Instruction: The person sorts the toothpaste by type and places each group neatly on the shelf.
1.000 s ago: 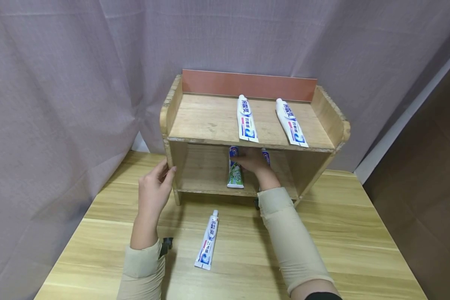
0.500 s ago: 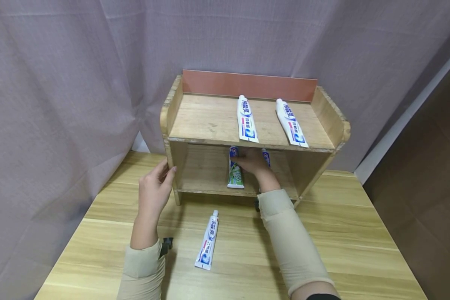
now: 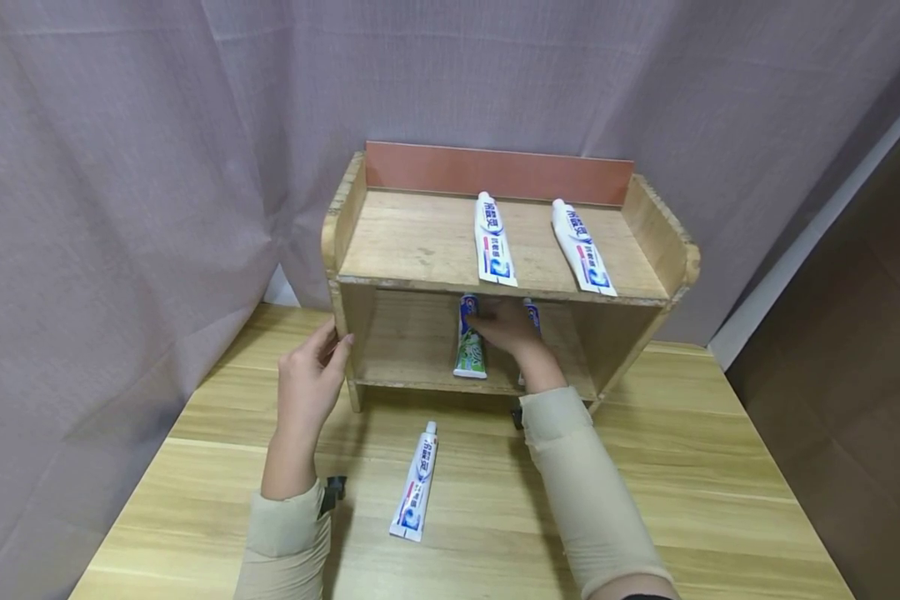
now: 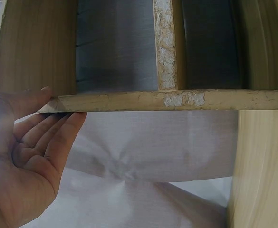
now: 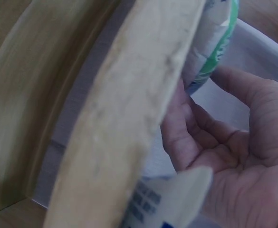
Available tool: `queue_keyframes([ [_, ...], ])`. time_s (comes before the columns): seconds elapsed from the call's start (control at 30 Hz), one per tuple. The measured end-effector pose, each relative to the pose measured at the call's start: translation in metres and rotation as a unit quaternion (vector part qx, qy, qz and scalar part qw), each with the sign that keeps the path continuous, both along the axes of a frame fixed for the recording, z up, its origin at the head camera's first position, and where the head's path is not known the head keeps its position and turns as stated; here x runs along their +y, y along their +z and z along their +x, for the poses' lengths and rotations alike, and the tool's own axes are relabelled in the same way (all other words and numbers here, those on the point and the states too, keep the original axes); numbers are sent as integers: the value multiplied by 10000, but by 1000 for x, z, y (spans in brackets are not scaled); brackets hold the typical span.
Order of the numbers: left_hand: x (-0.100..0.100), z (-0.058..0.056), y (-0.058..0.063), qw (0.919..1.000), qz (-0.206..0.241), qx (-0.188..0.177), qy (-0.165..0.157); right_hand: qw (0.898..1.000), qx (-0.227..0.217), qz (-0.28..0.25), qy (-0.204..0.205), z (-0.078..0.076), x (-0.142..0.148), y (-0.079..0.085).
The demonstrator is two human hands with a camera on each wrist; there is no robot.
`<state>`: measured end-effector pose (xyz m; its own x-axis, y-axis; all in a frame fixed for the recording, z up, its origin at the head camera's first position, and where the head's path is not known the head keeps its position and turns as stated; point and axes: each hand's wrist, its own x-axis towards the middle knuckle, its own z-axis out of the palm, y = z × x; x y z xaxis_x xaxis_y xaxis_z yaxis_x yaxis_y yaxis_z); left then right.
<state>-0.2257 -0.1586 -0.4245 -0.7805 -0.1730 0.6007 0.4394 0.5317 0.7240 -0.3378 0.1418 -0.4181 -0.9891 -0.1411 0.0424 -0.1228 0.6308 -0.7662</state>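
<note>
A two-tier wooden shelf (image 3: 412,242) stands on the table. My left hand (image 3: 309,379) grips the front edge of its left side panel; in the left wrist view the thumb lies on one face and the fingers (image 4: 65,137) on the other. Inside the lower tier, my right hand (image 3: 512,329) pinches a blue-and-green toothpaste tube (image 3: 469,350) lying on the board. The right wrist view shows thumb and fingertips at that tube (image 5: 212,52), partly hidden by the shelf edge. Another blue toothpaste tube (image 3: 532,312) lies just right of this hand, mostly covered by it.
Two white toothpaste tubes (image 3: 493,240) (image 3: 583,247) lie on the top tier. One more white toothpaste tube (image 3: 416,483) lies on the wood-grain table (image 3: 480,517) in front. Behind hangs a grey curtain (image 3: 157,167); a brown panel (image 3: 855,333) stands at the right.
My right forearm has drawn back slightly toward me, and the blue-and-green tube has turned very slightly. The left hand keeps its place on the shelf.
</note>
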Motion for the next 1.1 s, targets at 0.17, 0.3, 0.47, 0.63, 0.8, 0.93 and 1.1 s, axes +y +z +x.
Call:
queue_keyframes([
  [0.17,0,0,0,10000,0,-20,29,9997,-201,44,-124,8,3,8],
  [0.3,0,0,0,10000,-7,-2,28,9998,-158,28,-153,16,4,12],
  [0.47,1,0,0,10000,44,-8,2,9998,66,42,-183,31,5,12],
  [0.63,1,1,1,10000,50,35,1,9996,128,-127,-227,38,4,13],
  [0.8,1,1,0,10000,8,87,29,9992,305,-33,-259,45,5,14],
  [0.93,1,1,0,10000,-8,75,40,9983,537,-106,-211,55,7,12],
  [1.1,1,1,1,10000,-11,50,42,9971,716,-42,-263,68,6,8],
])
